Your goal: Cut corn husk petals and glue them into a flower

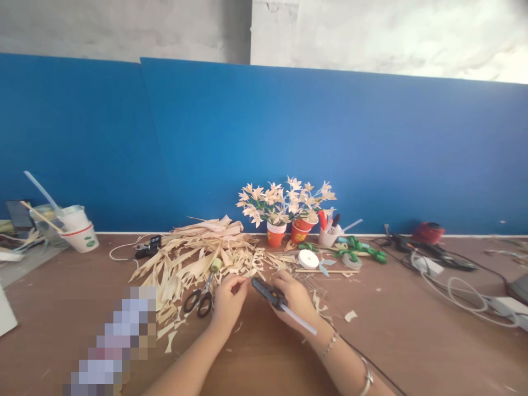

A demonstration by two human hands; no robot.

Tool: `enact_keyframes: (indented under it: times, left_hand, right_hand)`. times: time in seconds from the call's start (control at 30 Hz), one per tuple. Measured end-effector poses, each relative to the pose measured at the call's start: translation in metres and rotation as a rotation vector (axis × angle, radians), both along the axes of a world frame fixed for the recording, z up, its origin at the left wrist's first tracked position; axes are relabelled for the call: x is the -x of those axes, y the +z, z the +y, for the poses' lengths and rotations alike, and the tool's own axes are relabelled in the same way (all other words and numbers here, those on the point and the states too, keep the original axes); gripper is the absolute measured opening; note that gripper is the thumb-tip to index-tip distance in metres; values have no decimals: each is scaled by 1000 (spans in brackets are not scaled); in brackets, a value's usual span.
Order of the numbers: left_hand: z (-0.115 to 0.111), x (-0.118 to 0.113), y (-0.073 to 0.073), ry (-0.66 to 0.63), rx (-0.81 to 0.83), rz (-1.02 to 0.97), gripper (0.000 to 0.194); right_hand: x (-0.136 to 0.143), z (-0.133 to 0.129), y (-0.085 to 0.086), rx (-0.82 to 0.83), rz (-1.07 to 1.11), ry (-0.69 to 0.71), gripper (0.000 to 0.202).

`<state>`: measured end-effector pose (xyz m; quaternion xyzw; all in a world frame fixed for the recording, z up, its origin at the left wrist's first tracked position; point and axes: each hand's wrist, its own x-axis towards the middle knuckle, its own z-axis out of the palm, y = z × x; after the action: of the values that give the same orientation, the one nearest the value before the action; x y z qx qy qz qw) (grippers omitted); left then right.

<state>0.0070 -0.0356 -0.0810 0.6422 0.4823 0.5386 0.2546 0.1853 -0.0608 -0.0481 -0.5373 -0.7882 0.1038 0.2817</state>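
"Both hands?"
"Right hand [295,300] grips one glue gun [270,294], at three o'clock from the left hand [226,305], pinched narrow, contents unclear."
"Nearby?"
"One pair of scissors [205,291], nine o'clock; two bouquets [262,204], twelve."

A smooth brown table [391,341] carries a broad, loose heap of pale, dry, husk-like strips [193,247]. Black-handled metal scissors [198,302] lie at its near edge, blades pointing into it. Right of the heap stand two groups of stacked orange-red paper cups [275,237], near a white cup of pens [327,237]. A round white roll [308,258] lies before them; looped white cable [460,300] sprawls at far right.
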Motion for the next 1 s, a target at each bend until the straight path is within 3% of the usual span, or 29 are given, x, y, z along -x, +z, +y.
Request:
enact_keyframes:
  times: [1.0]
  left_hand:
    - [0, 1, -1, -16, 20, 27, 23]
  right_hand:
    - [0, 0, 3, 10, -40, -4, 3]
